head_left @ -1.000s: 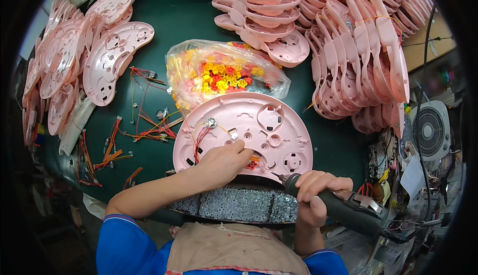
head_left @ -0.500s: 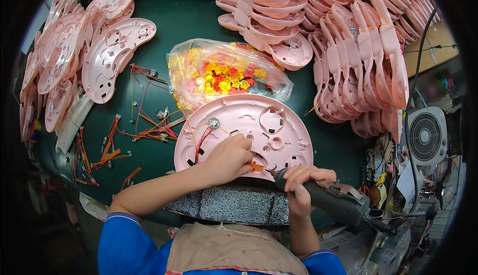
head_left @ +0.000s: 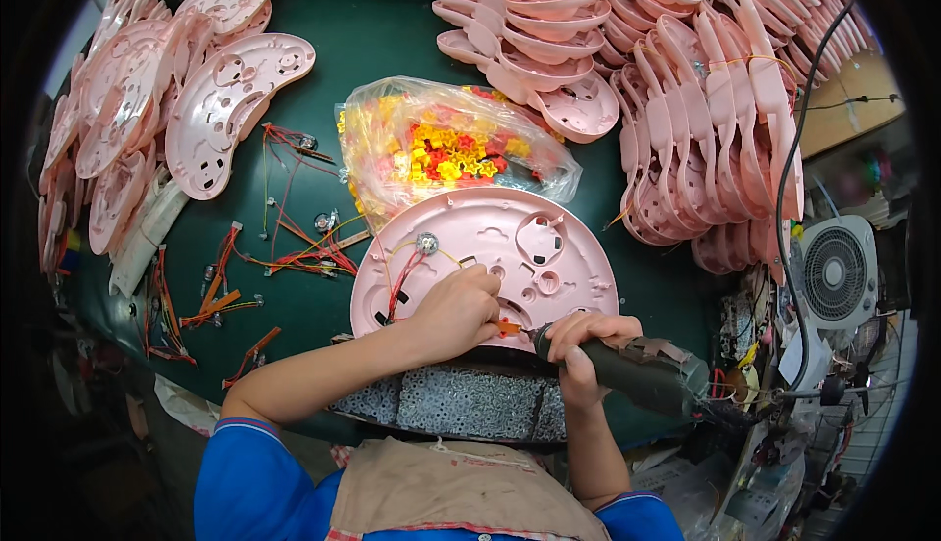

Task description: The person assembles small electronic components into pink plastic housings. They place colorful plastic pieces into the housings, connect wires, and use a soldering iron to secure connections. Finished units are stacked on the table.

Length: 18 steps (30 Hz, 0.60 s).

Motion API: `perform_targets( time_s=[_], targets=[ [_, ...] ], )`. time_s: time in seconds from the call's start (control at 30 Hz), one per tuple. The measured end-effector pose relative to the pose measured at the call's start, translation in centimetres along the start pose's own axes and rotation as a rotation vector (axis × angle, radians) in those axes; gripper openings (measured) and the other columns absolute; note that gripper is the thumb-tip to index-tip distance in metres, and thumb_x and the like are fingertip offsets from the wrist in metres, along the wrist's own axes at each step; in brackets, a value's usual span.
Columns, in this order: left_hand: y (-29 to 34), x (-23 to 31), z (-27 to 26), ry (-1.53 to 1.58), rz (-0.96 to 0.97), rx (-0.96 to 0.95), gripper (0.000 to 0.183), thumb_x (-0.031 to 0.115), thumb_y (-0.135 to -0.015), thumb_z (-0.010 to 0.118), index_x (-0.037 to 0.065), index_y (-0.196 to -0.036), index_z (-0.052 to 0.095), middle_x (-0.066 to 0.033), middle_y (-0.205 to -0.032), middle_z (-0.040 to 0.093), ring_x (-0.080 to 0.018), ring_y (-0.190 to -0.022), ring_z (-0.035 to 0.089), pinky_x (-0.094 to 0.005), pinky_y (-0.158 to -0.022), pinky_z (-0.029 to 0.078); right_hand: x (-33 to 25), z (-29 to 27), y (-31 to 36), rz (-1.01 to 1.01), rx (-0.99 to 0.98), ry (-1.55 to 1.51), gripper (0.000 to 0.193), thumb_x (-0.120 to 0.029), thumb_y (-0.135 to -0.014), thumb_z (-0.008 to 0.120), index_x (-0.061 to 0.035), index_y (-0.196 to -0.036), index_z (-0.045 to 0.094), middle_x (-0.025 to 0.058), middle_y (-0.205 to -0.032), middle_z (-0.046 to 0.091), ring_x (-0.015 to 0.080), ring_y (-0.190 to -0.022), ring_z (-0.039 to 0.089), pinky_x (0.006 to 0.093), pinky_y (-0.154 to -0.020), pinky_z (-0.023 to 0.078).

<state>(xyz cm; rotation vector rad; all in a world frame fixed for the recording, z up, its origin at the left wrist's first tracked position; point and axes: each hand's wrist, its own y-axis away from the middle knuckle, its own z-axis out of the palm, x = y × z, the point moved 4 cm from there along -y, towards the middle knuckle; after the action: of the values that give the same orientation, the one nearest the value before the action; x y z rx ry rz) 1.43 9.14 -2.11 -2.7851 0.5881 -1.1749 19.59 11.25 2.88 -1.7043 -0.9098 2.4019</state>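
Note:
A pink half-round plastic shell [head_left: 490, 222] lies hollow side up in front of me. My left hand [head_left: 453, 314] reaches over it, fingers pinched on a small orange strip [head_left: 509, 328] near the shell's front edge. My right hand [head_left: 586, 345] is wrapped round a dark electric screwdriver [head_left: 647, 376], tilted with its tip toward the left and meeting the strip's end. A round silvery disc [head_left: 426, 243] with red and yellow wires sits in the shell's left part. My left hand hides part of the shell's middle.
Behind the shell lies a clear plastic bag [head_left: 451, 149] of yellow and red pieces. Wired parts [head_left: 314, 247] are scattered at left. Pink shells are piled at far left [head_left: 235, 110] and at right [head_left: 686, 129]. A grey fan [head_left: 835, 271] stands beyond the table's right side.
The screwdriver and my right hand have shifted slightly left and up. My left hand stays over the same spot with the orange strip. The whole view has shifted a little.

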Motion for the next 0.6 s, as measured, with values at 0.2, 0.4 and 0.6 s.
perform_targets(
  time_s=[0.2,0.4,0.6],
  targets=[
    [0.4,0.2,-1.3,0.105,0.035,0.053,0.023,0.017,-0.076,0.084,0.004,-0.093,0.078,-0.0087,-0.088,0.061,-0.0286,-0.091,0.059,-0.0402,-0.078,0.049,-3.5,-0.2,-0.2,-0.029,0.099,-0.063,0.036,0.001,-0.084,0.069,-0.0041,-0.111,0.046,0.0086,-0.067,0.06,0.0205,-0.06,0.061,0.0414,-0.069,0.059],
    [5.1,5.4,-1.5,-0.01,0.149,0.16,0.023,0.019,-0.075,0.083,0.007,-0.089,0.07,-0.0061,-0.089,0.058,-0.0262,-0.091,0.058,-0.042,-0.081,0.048,-4.6,0.2,4.6,0.362,0.026,-0.017,0.015,-0.006,-0.078,0.074,-0.0027,-0.073,0.06,0.0096,-0.066,0.065,0.0233,-0.064,0.065,0.0417,-0.074,0.06],
    [6.5,7.0,1.4,-0.068,0.152,0.171,0.016,0.018,-0.078,0.081,0.011,-0.086,0.07,-0.0017,-0.087,0.058,-0.0214,-0.091,0.057,-0.0376,-0.085,0.043,-7.0,1.2,2.6,0.154,-0.111,-0.176,0.032,-0.009,-0.09,0.074,-0.0104,-0.112,0.051,0.0069,-0.066,0.064,0.0216,-0.06,0.066,0.0405,-0.069,0.059]
  ],
)
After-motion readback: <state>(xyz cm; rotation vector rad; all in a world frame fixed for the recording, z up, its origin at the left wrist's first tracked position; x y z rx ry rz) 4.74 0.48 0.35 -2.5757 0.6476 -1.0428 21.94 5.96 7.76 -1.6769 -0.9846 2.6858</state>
